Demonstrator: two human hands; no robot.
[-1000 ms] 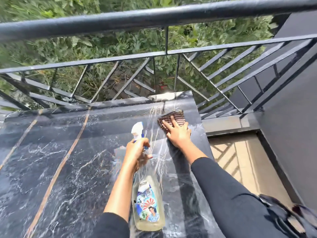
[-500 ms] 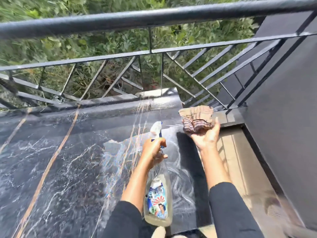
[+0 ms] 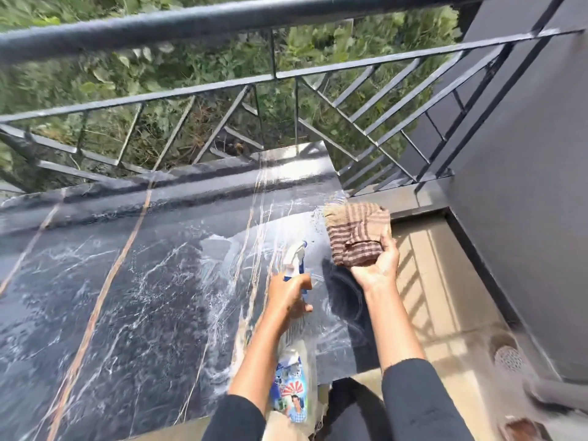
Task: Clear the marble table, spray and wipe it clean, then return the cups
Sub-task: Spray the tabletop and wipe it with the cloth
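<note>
The black marble table (image 3: pixel 133 281) with white veins and brown streaks fills the left and centre; wet smears shine on its right part. My left hand (image 3: pixel 291 294) grips the neck of a clear spray bottle (image 3: pixel 294 377) with a white and blue nozzle, held above the table's right side. My right hand (image 3: pixel 378 265) is palm up and holds a bunched brown striped cloth (image 3: pixel 358 235), lifted off the surface at the table's right edge. No cups are in view.
A dark metal railing (image 3: pixel 286 74) runs along the table's far side, with green plants beyond. A grey wall (image 3: pixel 525 186) rises at the right. Beige floor tiles (image 3: pixel 445 297) with a round drain (image 3: pixel 509 358) lie to the right of the table.
My right hand lifted the cloth off the table, turned palm up and moved to the table's right edge. The left hand kept hold of the bottle. The view shifted right.
</note>
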